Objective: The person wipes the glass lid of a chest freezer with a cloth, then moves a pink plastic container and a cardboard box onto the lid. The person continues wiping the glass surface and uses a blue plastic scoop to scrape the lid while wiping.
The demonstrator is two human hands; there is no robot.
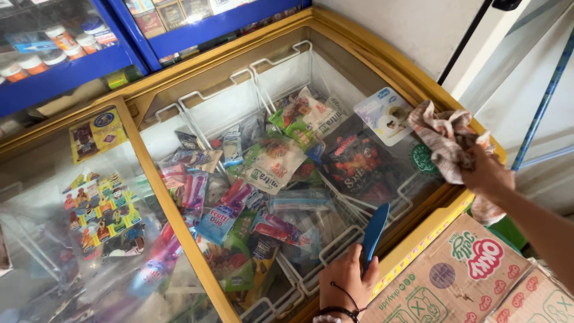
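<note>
My left hand (345, 280) grips a blue plastic scraper (375, 230) at the near edge of a chest freezer with a yellow frame (179, 239), its blade pointing up over the sliding glass lid. My right hand (487, 173) clutches a crumpled checked cloth (445, 137) pressed on the right end of the glass lid (382, 173). Under the glass lie several colourful ice cream and frozen snack packets (269, 161) in white wire baskets (281, 66).
Cardboard boxes (472, 275) stand against the freezer's near right side. Blue shelving (72, 66) with jars and small boxes runs behind the freezer. Stickers (98, 206) cover the left glass pane. A white wall and a blue pole (547, 96) are at the right.
</note>
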